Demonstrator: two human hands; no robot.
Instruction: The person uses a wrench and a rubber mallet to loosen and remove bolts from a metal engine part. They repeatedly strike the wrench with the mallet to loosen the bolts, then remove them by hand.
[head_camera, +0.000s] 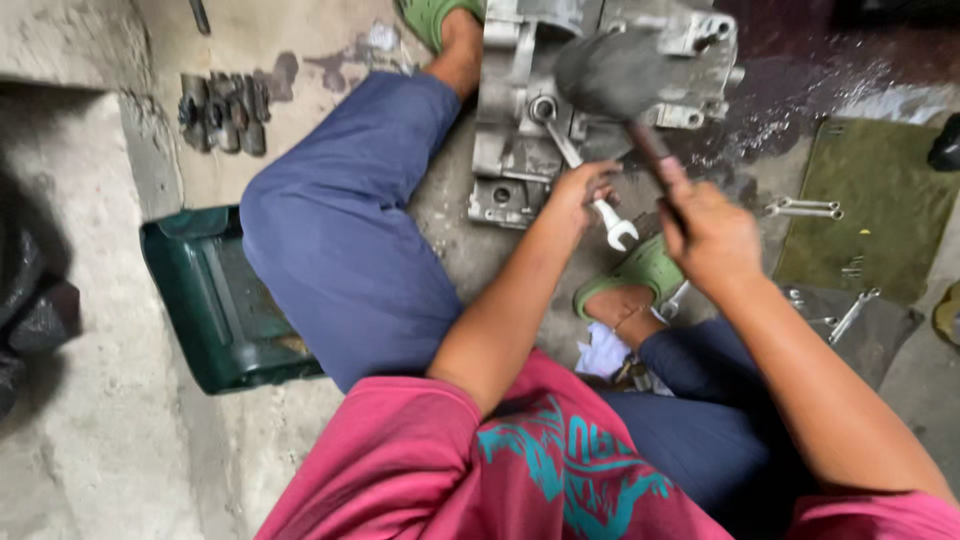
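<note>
The left hand (578, 195) is clenched around a spanner (590, 190), whose far end sits on a fitting of the grey engine case (520, 150) while its open jaw end sticks out below the fingers; the grip, judging by the angle, keeps the tool seated on that fitting. The right hand (712, 235) is closed tight on the handle of a hammer (612, 72), its dark head blurred above the case and close over the spanner, held high, it seems, so a blow can land on the tool rather than on the casting. The case lies on the wet concrete floor (80, 440) between the person's spread legs, with green sandals (640, 268) set at either end of it, which likely braces it. More spanners (805, 208) lie on and beside a green mat (880, 200) to the right, within reach of the hammer arm. A green tray (215, 300) sits left of the blue trouser leg, and a row of sockets (222, 112) lies farther up.
</note>
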